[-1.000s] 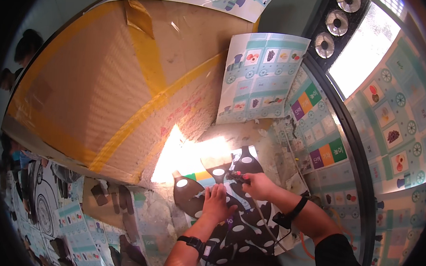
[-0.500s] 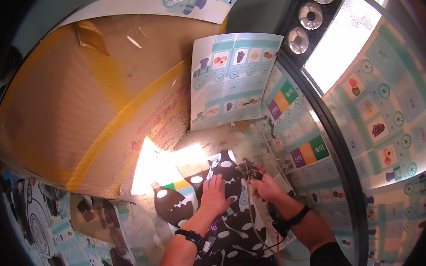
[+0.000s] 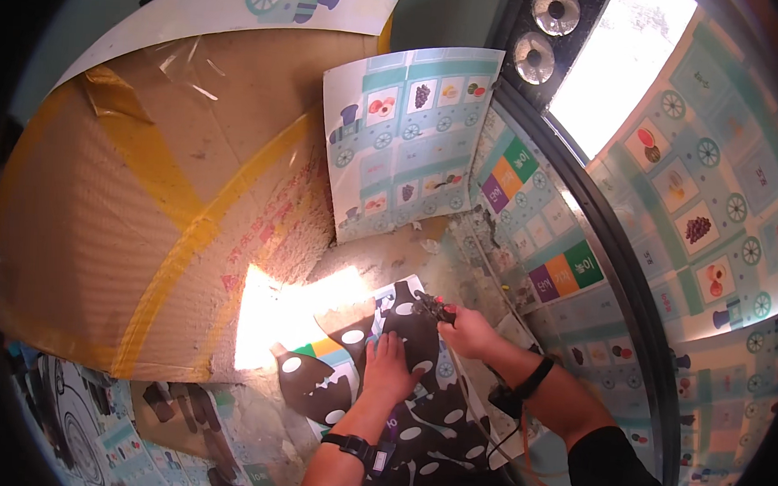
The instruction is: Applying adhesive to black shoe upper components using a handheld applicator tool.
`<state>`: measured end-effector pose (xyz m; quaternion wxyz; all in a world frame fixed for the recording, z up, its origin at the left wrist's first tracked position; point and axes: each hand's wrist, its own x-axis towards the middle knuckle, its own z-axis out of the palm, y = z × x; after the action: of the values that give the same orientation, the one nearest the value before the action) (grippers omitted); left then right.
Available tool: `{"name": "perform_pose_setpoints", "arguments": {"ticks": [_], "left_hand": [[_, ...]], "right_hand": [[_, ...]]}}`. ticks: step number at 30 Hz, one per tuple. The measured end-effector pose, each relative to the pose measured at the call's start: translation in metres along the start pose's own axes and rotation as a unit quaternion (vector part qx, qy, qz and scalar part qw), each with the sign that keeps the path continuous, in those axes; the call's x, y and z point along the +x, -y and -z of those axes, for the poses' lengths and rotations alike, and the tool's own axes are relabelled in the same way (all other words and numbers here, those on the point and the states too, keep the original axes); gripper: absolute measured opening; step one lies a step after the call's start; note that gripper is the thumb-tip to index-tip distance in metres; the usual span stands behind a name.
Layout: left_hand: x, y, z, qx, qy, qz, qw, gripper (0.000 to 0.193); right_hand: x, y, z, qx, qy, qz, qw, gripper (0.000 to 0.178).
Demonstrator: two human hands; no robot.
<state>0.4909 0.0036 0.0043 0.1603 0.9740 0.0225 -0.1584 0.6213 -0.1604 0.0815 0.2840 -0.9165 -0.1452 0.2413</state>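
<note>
My left hand (image 3: 389, 372) lies flat, palm down with fingers stretched, on dark brown cut-out pieces with white ovals (image 3: 307, 384). These pieces overlap on printed sheets, and some have jagged edges. In my right hand (image 3: 475, 334) is a dark metal spray gun (image 3: 436, 305) with a red part, its front pointing to the left. It is just above the far end of another dark cut-out (image 3: 409, 321), beyond my left hand. My fingers hide most of its handle. A hose (image 3: 518, 470) runs below my right forearm.
A big cardboard panel with yellow tape (image 3: 180, 206) stands at the left. A printed sheet with fruit pictures (image 3: 403, 138) leans upright at the back. More printed sheets (image 3: 699, 206) cover the right side, beside a dark frame (image 3: 631, 317). Bright sunlight falls on the cardboard beside the pieces.
My right hand has moved the spray gun left, closer to the far end of the dark cut-out. My left hand stays on the pieces, barely shifted. The whole view has tilted slightly.
</note>
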Motion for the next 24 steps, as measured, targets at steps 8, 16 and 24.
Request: {"name": "perform_pose_setpoints", "arguments": {"ticks": [8,16,24], "left_hand": [[-0.001,0.002,0.000,-0.006,-0.005,-0.003,1.000,0.094],[0.000,0.003,0.000,-0.010,-0.012,-0.008,1.000,0.097],[-0.001,0.003,0.001,-0.010,-0.003,-0.010,1.000,0.096]], "right_hand": [[0.001,0.002,-0.002,-0.013,0.003,-0.003,1.000,0.032],[0.000,0.004,0.001,0.010,-0.022,-0.007,1.000,0.034],[-0.003,0.004,0.000,-0.030,0.012,0.007,0.999,0.035]]}}
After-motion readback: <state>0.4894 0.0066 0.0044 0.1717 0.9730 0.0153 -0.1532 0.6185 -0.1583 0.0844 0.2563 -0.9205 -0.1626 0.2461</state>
